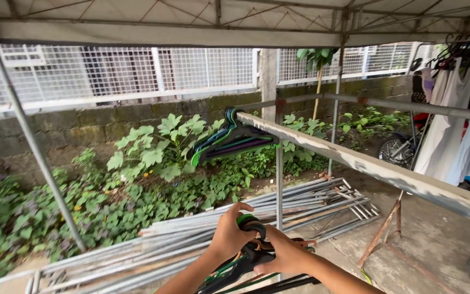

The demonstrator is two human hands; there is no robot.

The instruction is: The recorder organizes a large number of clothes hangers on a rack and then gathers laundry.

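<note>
Low in the head view, my left hand (229, 234) and my right hand (283, 256) meet on a bunch of plastic hangers (246, 264), black and green, with hooks curling up between my fingers. Both hands grip the bunch. Above them a weathered metal rail (365, 160) slants from the centre to the right edge. Several more hangers (229, 142), green, purple and dark, hang bunched at the rail's far end.
A pile of long metal pipes (191, 239) lies on the concrete ground. Leafy plants (110, 190) grow along a block wall (55, 128) with mesh fencing above. White garments (452, 120) hang at the right, near a motorcycle wheel (395, 149). A slanted pole (33, 147) stands left.
</note>
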